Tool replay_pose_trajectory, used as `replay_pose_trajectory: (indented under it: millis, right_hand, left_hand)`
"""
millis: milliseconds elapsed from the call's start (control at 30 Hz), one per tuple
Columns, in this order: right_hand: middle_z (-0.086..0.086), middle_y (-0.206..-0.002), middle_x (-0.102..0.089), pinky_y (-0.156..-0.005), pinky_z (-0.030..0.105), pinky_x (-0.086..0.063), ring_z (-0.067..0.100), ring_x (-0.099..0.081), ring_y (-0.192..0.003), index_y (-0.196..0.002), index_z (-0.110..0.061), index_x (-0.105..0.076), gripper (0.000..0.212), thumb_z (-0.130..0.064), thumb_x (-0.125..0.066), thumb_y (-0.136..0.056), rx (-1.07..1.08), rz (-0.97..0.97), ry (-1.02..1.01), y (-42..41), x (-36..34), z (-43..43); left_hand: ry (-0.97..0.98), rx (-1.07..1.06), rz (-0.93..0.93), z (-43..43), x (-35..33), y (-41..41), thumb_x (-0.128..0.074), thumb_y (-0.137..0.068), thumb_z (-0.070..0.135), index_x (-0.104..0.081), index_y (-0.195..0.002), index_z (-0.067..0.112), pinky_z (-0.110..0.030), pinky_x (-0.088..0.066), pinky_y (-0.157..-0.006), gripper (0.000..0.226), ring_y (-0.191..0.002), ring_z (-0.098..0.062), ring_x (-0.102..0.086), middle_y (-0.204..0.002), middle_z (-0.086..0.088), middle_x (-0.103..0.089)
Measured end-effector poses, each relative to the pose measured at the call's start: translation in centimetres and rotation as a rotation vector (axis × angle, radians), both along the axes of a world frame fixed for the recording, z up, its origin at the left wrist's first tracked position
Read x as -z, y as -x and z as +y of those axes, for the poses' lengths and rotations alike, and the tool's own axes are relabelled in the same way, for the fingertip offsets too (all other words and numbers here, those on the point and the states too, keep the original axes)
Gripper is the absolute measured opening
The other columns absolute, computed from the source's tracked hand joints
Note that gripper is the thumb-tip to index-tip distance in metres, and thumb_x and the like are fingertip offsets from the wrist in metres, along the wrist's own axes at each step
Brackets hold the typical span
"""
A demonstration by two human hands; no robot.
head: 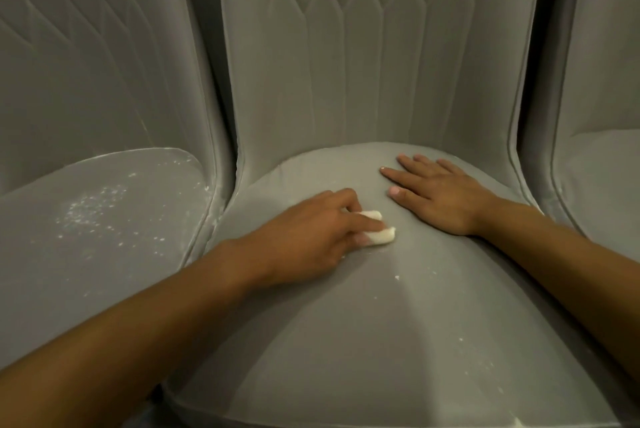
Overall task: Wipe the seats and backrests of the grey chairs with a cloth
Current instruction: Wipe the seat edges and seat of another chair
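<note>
My left hand (304,230) and my right hand (440,192) are both down on the seat (363,330) of the middle grey chair, which fills most of my view.

Furthest left stands another grey chair, its quilted backrest (86,64) upright and its seat (114,254) dusted with a scatter of white specks (93,209), thickest toward the back and along the right edge. This chair sits just beside the middle one, with only a narrow dark gap between them.

Next along, my left arm comes in from the lower left corner. That hand's fingers are curled round a small wad of white cloth (381,236), pinching it and pressing it onto the middle seat, roughly at its centre. The cloth pokes out past my fingertips to the right. A few white flecks (396,277) lie on the seat just in front of it.

Behind, the middle backrest (381,64) rises with stitched diamond and channel lines.

Right of the cloth, and apart from it, my right hand lies flat, palm down, with the fingers straight and spread, pointing toward the back left of the seat.

At the far right edge, a third grey chair (599,168) shows only in part.
</note>
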State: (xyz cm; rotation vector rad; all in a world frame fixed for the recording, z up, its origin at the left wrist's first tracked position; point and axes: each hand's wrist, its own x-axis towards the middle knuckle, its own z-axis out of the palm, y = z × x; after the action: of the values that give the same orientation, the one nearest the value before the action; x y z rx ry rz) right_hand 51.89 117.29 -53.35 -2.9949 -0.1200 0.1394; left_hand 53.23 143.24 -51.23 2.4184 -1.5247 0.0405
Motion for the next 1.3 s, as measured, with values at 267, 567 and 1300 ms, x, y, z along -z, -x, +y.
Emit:
replay_pose_trajectory:
  millis: [267, 567, 1300]
  right_hand:
    - [-0.005, -0.167, -0.002, -0.123, 0.040, 0.001, 0.014, 0.001, -0.153, -0.148, -0.061, -0.008, 0.051, -0.065, -0.009, -0.097, -0.020, -0.010, 0.009, 0.2, -0.3, 0.2]
    - [-0.004, -0.167, -0.001, -0.123, 0.040, 0.002, 0.015, 0.001, -0.153, -0.148, -0.061, -0.013, 0.050, -0.065, -0.011, -0.098, -0.029, -0.003, 0.009, 0.2, -0.3, 0.1]
    - [-0.006, -0.165, -0.014, -0.123, 0.041, -0.004, 0.013, -0.008, -0.152, -0.152, -0.044, -0.021, 0.056, -0.062, -0.022, -0.099, -0.012, -0.079, -0.056, 0.1, 0.1, -0.2]
  left_hand:
    - [0.063, -0.357, 0.052, -4.1, 1.6, -8.9, -0.029, -0.095, 0.049, -0.056, -0.140, 0.035, -0.040, -0.042, -0.103, 0.054, -0.114, -0.028, -0.054, -0.125, -0.007, -0.063]
    - [-0.114, -0.405, -0.084, -7.1, 1.1, -9.5, -0.044, -0.107, 0.034, -0.054, -0.143, 0.041, -0.041, -0.038, -0.104, 0.038, -0.118, -0.036, -0.049, -0.125, -0.013, -0.050]
    - [0.138, -0.310, -0.020, -4.4, -0.4, -10.6, -0.050, -0.105, 0.025, -0.063, -0.138, 0.024, -0.027, -0.037, -0.101, 0.036, -0.111, -0.030, -0.057, -0.110, -0.008, -0.056]
